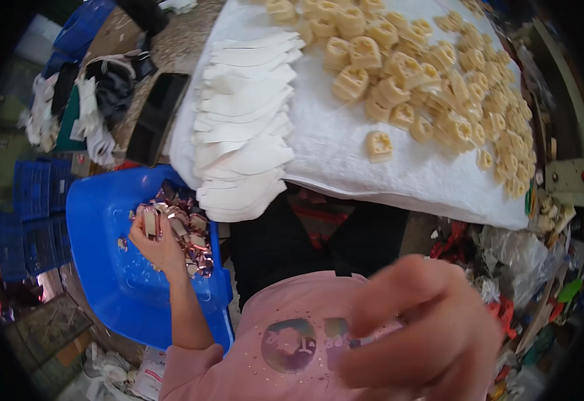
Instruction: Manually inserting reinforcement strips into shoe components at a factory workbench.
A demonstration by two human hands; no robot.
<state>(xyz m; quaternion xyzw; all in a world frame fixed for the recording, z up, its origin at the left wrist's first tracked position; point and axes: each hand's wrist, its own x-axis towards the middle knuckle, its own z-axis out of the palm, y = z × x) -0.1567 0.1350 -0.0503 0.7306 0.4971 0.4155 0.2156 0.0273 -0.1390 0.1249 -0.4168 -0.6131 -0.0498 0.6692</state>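
Observation:
My left hand [161, 244] is inside a blue plastic tub [131, 310] at the left, its fingers closed round a shiny pinkish metallic piece [150, 222]. A heap of similar small shiny pieces [196, 235] lies under and beside it. My right hand [425, 334] is raised close to the camera at the lower right, blurred, with its fingers curled. What it holds, if anything, is hidden. Ahead, on a white cloth-covered surface [352, 172], overlapping white curved strips [244, 127] lie in a column beside a spread of cream-coloured ring-like pieces [405, 73].
A dark phone-like slab [158, 119] rests left of the white cloth, near gloves and cloths [91, 110]. Blue crates [33, 190] stand at the far left. Clear plastic bags [515, 260] and mixed scraps fill the right side. My dark-trousered legs are below the cloth's edge.

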